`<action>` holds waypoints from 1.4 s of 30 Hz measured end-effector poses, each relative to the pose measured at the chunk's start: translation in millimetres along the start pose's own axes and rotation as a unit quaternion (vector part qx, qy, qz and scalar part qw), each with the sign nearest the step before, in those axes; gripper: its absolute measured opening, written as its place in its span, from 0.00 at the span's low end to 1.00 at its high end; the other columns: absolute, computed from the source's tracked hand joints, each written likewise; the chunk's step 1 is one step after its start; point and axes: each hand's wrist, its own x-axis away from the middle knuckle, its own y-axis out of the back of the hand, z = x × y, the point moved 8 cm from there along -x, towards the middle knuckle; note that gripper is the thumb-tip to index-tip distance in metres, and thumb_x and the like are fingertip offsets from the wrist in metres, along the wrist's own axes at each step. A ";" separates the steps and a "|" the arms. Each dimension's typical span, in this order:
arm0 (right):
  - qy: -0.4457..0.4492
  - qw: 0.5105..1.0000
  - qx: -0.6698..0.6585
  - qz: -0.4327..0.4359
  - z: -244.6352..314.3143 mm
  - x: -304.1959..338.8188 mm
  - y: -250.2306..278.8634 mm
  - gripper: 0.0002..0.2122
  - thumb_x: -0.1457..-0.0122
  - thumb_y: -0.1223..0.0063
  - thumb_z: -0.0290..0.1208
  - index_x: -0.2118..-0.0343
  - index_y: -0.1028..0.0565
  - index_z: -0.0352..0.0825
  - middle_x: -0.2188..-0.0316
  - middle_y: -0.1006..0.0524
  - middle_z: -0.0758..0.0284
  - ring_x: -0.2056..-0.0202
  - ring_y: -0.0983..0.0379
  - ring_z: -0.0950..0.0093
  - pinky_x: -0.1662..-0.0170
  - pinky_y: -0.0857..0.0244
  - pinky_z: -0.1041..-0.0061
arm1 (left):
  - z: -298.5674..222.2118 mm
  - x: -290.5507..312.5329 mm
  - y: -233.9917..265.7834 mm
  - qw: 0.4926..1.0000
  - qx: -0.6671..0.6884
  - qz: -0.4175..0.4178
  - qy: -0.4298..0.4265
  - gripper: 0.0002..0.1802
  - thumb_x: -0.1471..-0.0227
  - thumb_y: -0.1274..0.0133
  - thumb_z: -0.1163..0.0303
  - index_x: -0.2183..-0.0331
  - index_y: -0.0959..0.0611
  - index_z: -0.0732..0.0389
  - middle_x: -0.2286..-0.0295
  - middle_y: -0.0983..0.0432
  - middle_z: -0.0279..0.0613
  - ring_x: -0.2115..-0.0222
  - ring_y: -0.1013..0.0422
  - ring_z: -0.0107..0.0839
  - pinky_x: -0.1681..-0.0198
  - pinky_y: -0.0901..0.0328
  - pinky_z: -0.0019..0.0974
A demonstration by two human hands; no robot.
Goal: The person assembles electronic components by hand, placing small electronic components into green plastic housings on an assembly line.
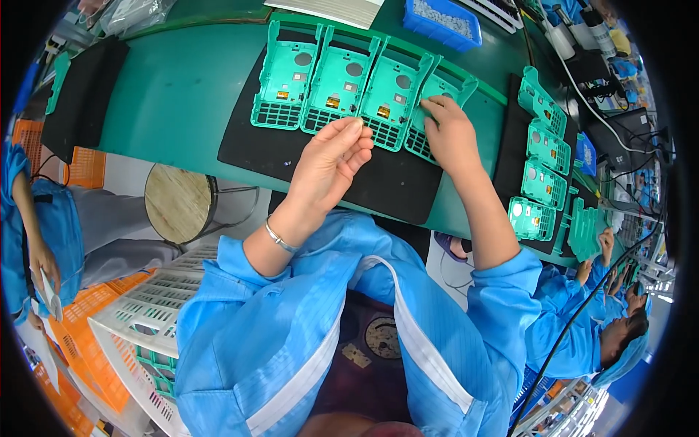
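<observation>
Four green plastic housings (pixel 342 73) stand side by side on a black mat (pixel 255 146); each has a grille at its near end. In front of the middle ones, my left hand (pixel 328 164) is closed in a pinch, and whatever sits between thumb and forefinger is too small to name. My right hand (pixel 455 138) reaches over the rightmost housing (pixel 453 84), its bent fingertips touching the inside and the thumb standing apart from them. That hand covers part of this housing. A tiny light-coloured piece (pixel 287 163) lies on the mat.
A blue bin (pixel 443 23) of small pale parts stands at the back. More green housings (pixel 542 182) line a second black mat at right, where co-workers in blue (pixel 575 313) sit. A round wooden stool (pixel 178 202) and white crates (pixel 145 309) are at left.
</observation>
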 end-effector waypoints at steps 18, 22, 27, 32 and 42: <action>-0.149 0.915 -0.301 0.222 66.8 -6.4 -4.1 0.11 0.52 0.46 0.34 0.70 0.23 0.31 0.75 0.22 0.63 0.71 0.26 0.76 0.66 0.34 0.78 | -0.2 2.2 4.2 0.996 -0.090 0.016 0.000 0.11 0.47 0.51 0.69 0.62 0.25 0.65 0.70 0.26 0.37 0.70 0.29 0.23 0.64 0.33 0.25; -0.216 0.919 -0.266 0.197 26.6 -34.1 -24.8 0.11 0.55 0.47 0.36 0.73 0.22 0.33 0.76 0.22 0.62 0.72 0.26 0.72 0.66 0.34 0.76 | -6.0 1.1 1.3 0.998 -0.062 0.002 -0.012 0.16 0.46 0.53 0.69 0.56 0.27 0.67 0.66 0.27 0.41 0.65 0.30 0.25 0.60 0.34 0.27; -0.174 0.963 -0.103 0.177 15.1 -62.6 -45.7 0.10 0.58 0.48 0.35 0.74 0.20 0.36 0.75 0.22 0.61 0.71 0.26 0.64 0.65 0.33 0.69 | -19.3 7.0 2.7 0.998 -0.047 -0.014 -0.026 0.17 0.45 0.54 0.69 0.55 0.29 0.67 0.62 0.27 0.44 0.61 0.30 0.27 0.58 0.33 0.29; -0.185 0.957 -0.098 0.202 11.8 -72.5 -56.4 0.10 0.58 0.48 0.35 0.74 0.20 0.37 0.75 0.22 0.61 0.70 0.26 0.64 0.65 0.33 0.69 | -27.6 10.2 16.9 0.997 -0.066 -0.020 -0.033 0.14 0.45 0.53 0.67 0.59 0.27 0.65 0.70 0.26 0.39 0.69 0.29 0.22 0.66 0.33 0.24; -0.119 0.973 0.002 0.198 27.1 -77.4 -59.5 0.10 0.58 0.49 0.34 0.74 0.21 0.36 0.76 0.23 0.60 0.72 0.26 0.64 0.67 0.33 0.68 | -41.1 10.2 21.5 0.994 -0.074 -0.057 -0.060 0.09 0.45 0.52 0.68 0.64 0.26 0.63 0.71 0.27 0.36 0.71 0.30 0.21 0.66 0.33 0.24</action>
